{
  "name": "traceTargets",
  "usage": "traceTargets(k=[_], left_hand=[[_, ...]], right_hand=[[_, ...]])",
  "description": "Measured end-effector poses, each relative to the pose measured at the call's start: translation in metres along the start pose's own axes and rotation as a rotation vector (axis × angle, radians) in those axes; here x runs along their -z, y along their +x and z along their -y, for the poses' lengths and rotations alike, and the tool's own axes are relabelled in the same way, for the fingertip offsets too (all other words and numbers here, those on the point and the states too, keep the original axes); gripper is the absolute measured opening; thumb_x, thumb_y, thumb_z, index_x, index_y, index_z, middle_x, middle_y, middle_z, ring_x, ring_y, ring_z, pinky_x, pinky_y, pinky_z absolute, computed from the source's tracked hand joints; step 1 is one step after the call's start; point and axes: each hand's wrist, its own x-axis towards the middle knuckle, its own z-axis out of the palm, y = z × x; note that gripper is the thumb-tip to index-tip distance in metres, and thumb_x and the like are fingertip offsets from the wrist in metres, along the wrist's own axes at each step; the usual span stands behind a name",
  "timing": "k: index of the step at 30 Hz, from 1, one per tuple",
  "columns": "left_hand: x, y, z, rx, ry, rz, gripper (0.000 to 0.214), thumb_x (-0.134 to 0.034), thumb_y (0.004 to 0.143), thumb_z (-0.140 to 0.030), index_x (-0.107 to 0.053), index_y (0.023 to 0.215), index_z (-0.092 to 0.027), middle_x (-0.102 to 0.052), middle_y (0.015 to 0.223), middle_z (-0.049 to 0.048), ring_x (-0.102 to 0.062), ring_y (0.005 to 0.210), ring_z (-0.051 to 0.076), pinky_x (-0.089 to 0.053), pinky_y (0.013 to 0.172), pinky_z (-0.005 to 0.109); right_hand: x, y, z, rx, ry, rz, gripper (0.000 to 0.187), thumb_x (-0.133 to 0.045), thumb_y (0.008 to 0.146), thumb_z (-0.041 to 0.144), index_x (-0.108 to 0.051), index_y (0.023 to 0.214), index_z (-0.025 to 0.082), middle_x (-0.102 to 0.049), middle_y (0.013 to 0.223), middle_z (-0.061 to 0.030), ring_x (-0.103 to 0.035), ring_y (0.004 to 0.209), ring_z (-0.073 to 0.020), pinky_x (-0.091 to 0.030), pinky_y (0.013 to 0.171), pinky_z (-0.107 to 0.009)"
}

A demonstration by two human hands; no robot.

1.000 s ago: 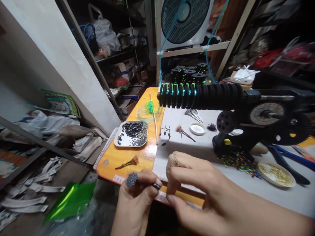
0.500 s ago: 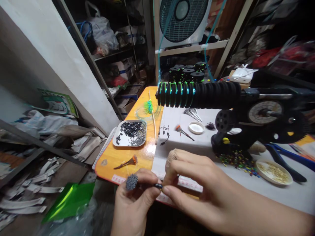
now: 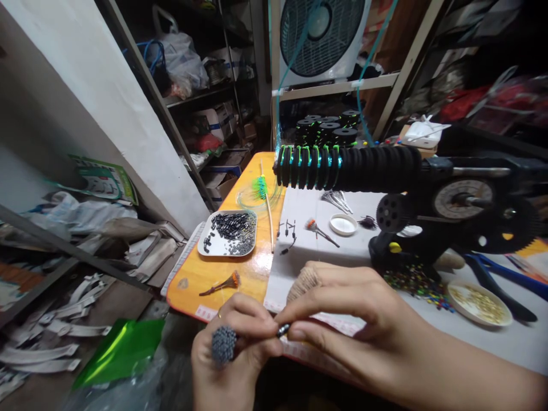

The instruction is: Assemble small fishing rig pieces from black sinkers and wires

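Note:
Low in the centre, my left hand [image 3: 240, 354] is closed around a bundle of thin pieces with grey tips [image 3: 223, 345]; the tips poke out on its left side. Its thumb and forefinger meet the fingertips of my right hand [image 3: 346, 308]. Between the thumb and forefinger of my right hand is a small shiny black piece [image 3: 283, 330], like a tiny tube. A tan wrap [image 3: 303, 283] covers one finger of this hand. Beyond the hands, similar black pieces and grey bits lie in a white tray [image 3: 203, 246].
Orange-tipped brown bundles [image 3: 222, 283] lie on the orange table [image 3: 188, 285]. A black machine with a ridged roller [image 3: 377, 165] stands at the right, near a dish of gold bits [image 3: 479, 302] and scattered coloured beads [image 3: 419, 291]. A fan [image 3: 321, 34] is behind.
My left hand has turned, and the grey-tipped bundle has shifted left and down. The black piece has moved slightly right and tilted, still in my right fingertips. The view has shifted a little.

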Motion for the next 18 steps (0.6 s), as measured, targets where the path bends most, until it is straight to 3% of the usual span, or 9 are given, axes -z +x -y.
traceTargets(k=[3,7,10,14,18], left_hand=[[-0.008,0.000,-0.001,0.032,-0.037,-0.089,0.005,-0.078,0.083,-0.025,-0.077,0.078,-0.027,-0.063,0.075,-0.0031,-0.060,0.066,0.010,-0.051,0.062,0.017],[-0.026,0.001,-0.006,0.062,-0.059,-0.310,0.019,-0.083,0.077,-0.035,-0.072,0.068,-0.023,-0.059,0.070,-0.0026,-0.055,0.069,0.011,-0.048,0.067,0.017],[-0.034,0.002,-0.013,0.187,-0.227,-0.395,0.025,-0.087,0.071,-0.036,-0.068,0.064,-0.021,-0.062,0.074,-0.0032,-0.055,0.067,0.009,-0.047,0.064,0.014],[-0.034,0.002,-0.019,0.370,-0.435,-0.310,0.026,-0.086,0.074,-0.035,-0.065,0.069,-0.021,-0.063,0.060,-0.0056,-0.043,0.046,0.004,-0.036,0.047,0.012],[-0.028,-0.001,-0.016,0.333,-0.327,-0.184,0.017,-0.075,0.086,-0.030,-0.064,0.075,-0.022,-0.057,0.051,-0.0055,-0.047,0.047,0.007,-0.037,0.050,0.016]], right_hand=[[0.001,0.000,0.002,0.028,-0.021,-0.002,0.013,-0.067,0.090,0.007,-0.076,0.096,0.013,-0.071,0.081,-0.0052,-0.063,0.077,-0.0118,-0.048,0.065,-0.018],[0.001,0.000,0.004,0.004,-0.048,-0.020,0.012,-0.064,0.091,0.007,-0.074,0.095,0.014,-0.069,0.083,-0.0058,-0.062,0.079,-0.0137,-0.049,0.067,-0.021],[0.000,-0.001,0.004,0.021,-0.113,-0.027,0.014,-0.062,0.090,0.006,-0.072,0.095,0.013,-0.068,0.087,-0.0075,-0.060,0.082,-0.0160,-0.049,0.071,-0.025],[-0.001,-0.001,0.002,0.058,-0.217,0.016,0.015,-0.060,0.091,0.008,-0.070,0.099,0.015,-0.065,0.087,-0.0073,-0.057,0.082,-0.0177,-0.048,0.072,-0.030],[-0.001,-0.003,-0.004,0.219,-0.421,0.040,0.014,-0.063,0.091,0.011,-0.068,0.103,0.015,-0.070,0.094,-0.0067,-0.060,0.086,-0.0189,-0.050,0.079,-0.034]])
